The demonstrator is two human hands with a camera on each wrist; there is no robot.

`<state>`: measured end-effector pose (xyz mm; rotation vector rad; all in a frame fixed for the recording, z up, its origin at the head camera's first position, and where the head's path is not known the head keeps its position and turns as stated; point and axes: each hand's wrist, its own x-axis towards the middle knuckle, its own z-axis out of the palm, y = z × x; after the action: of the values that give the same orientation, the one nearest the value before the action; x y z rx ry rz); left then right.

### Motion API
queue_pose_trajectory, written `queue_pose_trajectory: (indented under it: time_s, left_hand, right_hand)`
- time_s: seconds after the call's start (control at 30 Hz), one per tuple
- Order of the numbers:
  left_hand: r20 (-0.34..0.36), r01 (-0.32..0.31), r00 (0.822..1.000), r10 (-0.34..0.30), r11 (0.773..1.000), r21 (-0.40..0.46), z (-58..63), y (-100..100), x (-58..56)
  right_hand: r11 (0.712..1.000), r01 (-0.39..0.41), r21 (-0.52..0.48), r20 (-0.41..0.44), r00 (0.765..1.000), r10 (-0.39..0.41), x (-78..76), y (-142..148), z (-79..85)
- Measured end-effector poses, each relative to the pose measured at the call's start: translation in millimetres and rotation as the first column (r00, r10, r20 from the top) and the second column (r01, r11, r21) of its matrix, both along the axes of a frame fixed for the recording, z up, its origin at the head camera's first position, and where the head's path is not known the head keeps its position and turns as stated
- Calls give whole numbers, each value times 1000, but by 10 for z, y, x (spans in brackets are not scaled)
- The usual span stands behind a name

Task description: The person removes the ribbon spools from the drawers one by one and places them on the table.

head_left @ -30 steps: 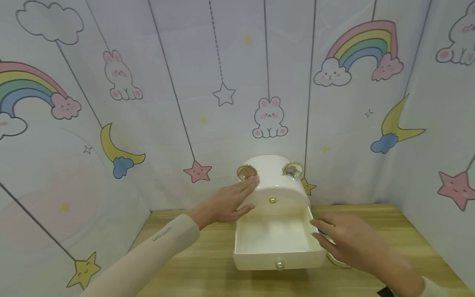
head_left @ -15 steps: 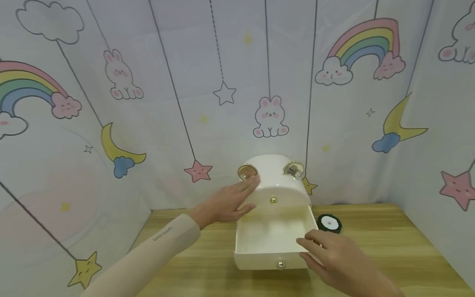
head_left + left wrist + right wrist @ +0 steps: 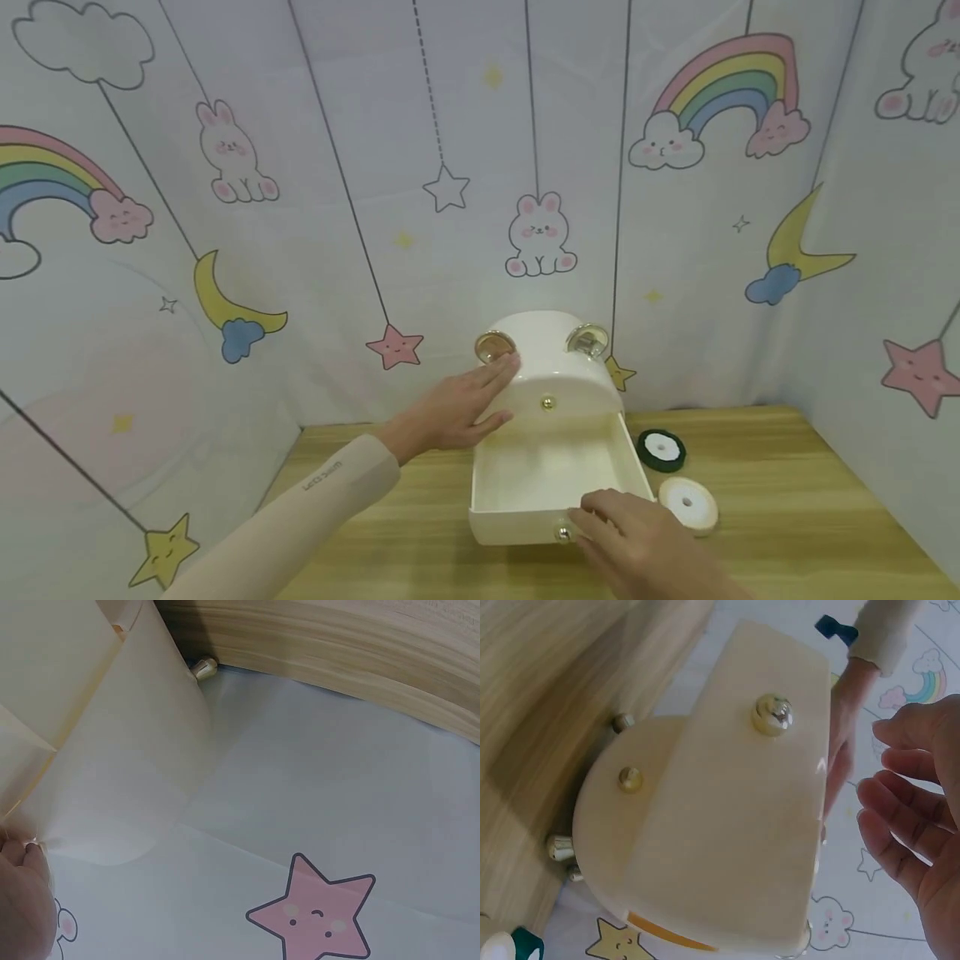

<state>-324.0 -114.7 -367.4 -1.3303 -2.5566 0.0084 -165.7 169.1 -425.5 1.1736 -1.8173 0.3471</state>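
A cream storage box (image 3: 542,337) with two gold-rimmed round ears stands against the back wall. Its lower drawer (image 3: 551,479) is pulled out, and the inside that shows is bare. My left hand (image 3: 457,412) rests on the box's upper left, fingers extended just below the left ear (image 3: 495,346). At the drawer front, my right hand (image 3: 637,546) is close to the shiny round knob (image 3: 563,534). In the right wrist view, the loosely bent fingers of my right hand (image 3: 911,795) appear apart from the drawer front (image 3: 735,810), with nothing between them.
To the drawer's right lie two ribbon spools, one dark green (image 3: 662,451) and one cream (image 3: 688,505). The wood-grain table (image 3: 795,500) ends at a cloth backdrop (image 3: 352,250) printed with rabbits, stars and rainbows. A smaller knob (image 3: 548,403) sits above the drawer.
My right hand has moved from the drawer's right side leftward and toward me, to the front knob. Both spools have come into view. My left hand and the drawer stay put.
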Motion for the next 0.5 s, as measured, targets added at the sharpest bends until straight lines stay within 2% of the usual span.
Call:
queue_pose_trajectory:
  time_s: [0.13,0.3,0.5]
  left_hand:
    - [-8,-1,1000,1,1000,-4,-8,1,0]
    - [-16,5,1000,-5,1000,5,-3,-1,2]
    - [-30,13,999,-13,1000,11,-6,-20,8]
  right_hand:
    - [1000,-22,7,-70,997,23,-21,-76,-102]
    - [1000,-6,0,-88,996,6,-46,-104,-231]
    - [998,59,38,-11,998,-58,-21,-130,-342]
